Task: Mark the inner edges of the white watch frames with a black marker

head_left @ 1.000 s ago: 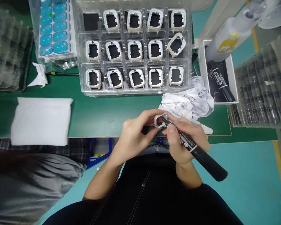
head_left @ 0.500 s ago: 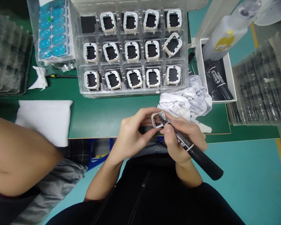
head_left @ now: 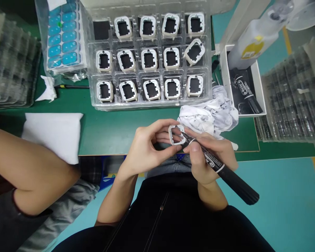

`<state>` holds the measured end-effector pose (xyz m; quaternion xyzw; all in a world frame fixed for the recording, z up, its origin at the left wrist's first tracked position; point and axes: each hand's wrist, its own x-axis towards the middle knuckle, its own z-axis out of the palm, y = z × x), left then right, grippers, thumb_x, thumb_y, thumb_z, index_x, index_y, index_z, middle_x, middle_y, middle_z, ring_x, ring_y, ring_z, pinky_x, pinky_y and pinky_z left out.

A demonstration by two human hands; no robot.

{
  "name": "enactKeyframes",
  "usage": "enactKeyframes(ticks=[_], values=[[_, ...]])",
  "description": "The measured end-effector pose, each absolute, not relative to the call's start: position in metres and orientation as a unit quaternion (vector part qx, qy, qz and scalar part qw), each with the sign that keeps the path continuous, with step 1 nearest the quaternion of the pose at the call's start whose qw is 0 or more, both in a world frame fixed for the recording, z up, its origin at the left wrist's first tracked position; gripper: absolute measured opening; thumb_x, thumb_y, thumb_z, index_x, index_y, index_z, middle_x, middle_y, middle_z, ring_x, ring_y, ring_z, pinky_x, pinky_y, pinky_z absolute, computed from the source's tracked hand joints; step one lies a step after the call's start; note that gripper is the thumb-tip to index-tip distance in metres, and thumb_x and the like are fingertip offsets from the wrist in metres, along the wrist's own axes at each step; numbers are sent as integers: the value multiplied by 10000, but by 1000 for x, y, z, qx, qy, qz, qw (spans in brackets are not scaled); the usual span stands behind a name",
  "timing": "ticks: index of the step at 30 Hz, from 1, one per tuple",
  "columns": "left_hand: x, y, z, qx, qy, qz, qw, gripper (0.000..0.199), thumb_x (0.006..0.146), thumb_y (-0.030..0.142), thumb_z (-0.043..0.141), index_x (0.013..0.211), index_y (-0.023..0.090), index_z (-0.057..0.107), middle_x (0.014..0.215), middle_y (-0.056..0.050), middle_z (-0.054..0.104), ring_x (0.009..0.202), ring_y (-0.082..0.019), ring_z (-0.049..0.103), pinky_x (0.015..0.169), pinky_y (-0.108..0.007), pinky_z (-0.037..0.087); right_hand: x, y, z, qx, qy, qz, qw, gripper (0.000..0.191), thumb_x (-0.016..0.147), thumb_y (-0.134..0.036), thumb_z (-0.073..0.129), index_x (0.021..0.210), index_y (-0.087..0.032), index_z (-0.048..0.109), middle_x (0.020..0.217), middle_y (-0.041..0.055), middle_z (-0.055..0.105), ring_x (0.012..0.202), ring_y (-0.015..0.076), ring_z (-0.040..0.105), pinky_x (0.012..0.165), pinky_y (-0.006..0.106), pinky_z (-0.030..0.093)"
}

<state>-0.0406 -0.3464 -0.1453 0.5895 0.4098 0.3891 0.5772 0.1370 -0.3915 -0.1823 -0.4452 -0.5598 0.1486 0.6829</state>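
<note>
Between the thumb and fingers of my left hand [head_left: 149, 148] is a small white watch-case frame [head_left: 171, 135], tilted so its opening faces up. My right hand [head_left: 212, 155] grips a black marker pen [head_left: 236, 182], its tip at the right side of the frame's inner edge. Whether the tip touches the frame I cannot tell. Beyond my hands lies a clear plastic tray [head_left: 136, 106] holding several similar white frames in its compartments; the compartment at its far left corner holds only a dark pad [head_left: 102, 30].
A crumpled white cloth [head_left: 210, 113] lies right of my hands. Behind it, a white box [head_left: 264, 106] holds a bottle [head_left: 249, 43] and another marker [head_left: 248, 93]. Stacked trays [head_left: 291, 94] stand far right. At left are a white pad [head_left: 55, 134] and a co-worker's arm [head_left: 39, 171].
The marker and my right hand have shifted slightly right and down, the tip moving from the frame's opening toward its right edge. The co-worker's arm has moved right.
</note>
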Motion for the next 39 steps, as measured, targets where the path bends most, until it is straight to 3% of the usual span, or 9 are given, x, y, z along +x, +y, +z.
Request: enactKeyframes(ticks=[7,10,12,14,21,26,30,34,39], values=[[-41,-344,-147,582,390,391,597,507,884,147,1004,1349,188,808,1135,-79,922,989,-234,934,931,-298,799,143,-396,-186,-466,-532,166,688,246,994,-174,851,1206,-276,779,810,-40,822,880,318,938,787,468,824],[-41,-344,-152,590,383,397,590,516,904,158,989,1379,199,793,1133,-77,911,1009,-227,924,948,-307,792,147,-396,-190,-475,-517,129,700,256,995,-185,860,1218,-276,774,795,-48,817,771,279,906,777,445,808],[-39,-344,-156,600,380,396,582,515,921,166,974,1398,199,783,1124,-78,905,1011,-224,916,953,-313,787,147,-396,-193,-496,-496,99,706,283,1014,-198,861,1271,-270,767,864,-29,851,693,237,871,751,406,791],[-38,-343,-160,612,374,395,574,512,937,162,952,1417,201,776,1109,-70,900,1004,-215,909,955,-309,778,146,-395,-194,-509,-489,80,704,345,1034,-208,855,1363,-256,764,952,8,890,749,241,893,798,404,795],[-32,-340,-166,603,384,397,575,473,960,227,933,1407,217,778,1106,-64,898,994,-227,900,917,-321,765,145,-378,-158,-543,-590,62,595,286,1109,-212,779,1379,-296,824,1181,61,928,1014,259,914,937,425,771],[-28,-340,-173,581,398,393,591,494,938,304,947,1396,221,781,1085,-50,899,963,-222,900,937,-340,772,150,-314,-123,-595,-585,-19,551,201,1119,-385,809,1299,-296,821,1084,41,901,972,265,852,959,470,726],[-28,-339,-176,580,396,385,598,503,942,339,954,1405,238,785,1089,-43,896,970,-225,899,965,-366,775,157,-254,-123,-642,-621,-54,446,262,1134,-467,748,1305,-276,804,1131,68,905,1099,331,784,974,500,658],[-29,-340,-178,574,396,389,603,506,943,323,954,1410,236,778,1076,-38,883,977,-230,894,960,-378,774,162,-225,-133,-678,-642,-67,352,297,1152,-422,669,1363,-253,792,1203,102,895,1142,364,745,926,482,613],[-28,-340,-178,573,400,381,606,512,953,328,950,1430,244,786,1121,-45,888,984,-227,879,955,-382,769,167,-215,-136,-688,-636,-71,341,261,1122,-356,653,1311,-257,804,1110,91,888,1119,356,745,902,450,587]])
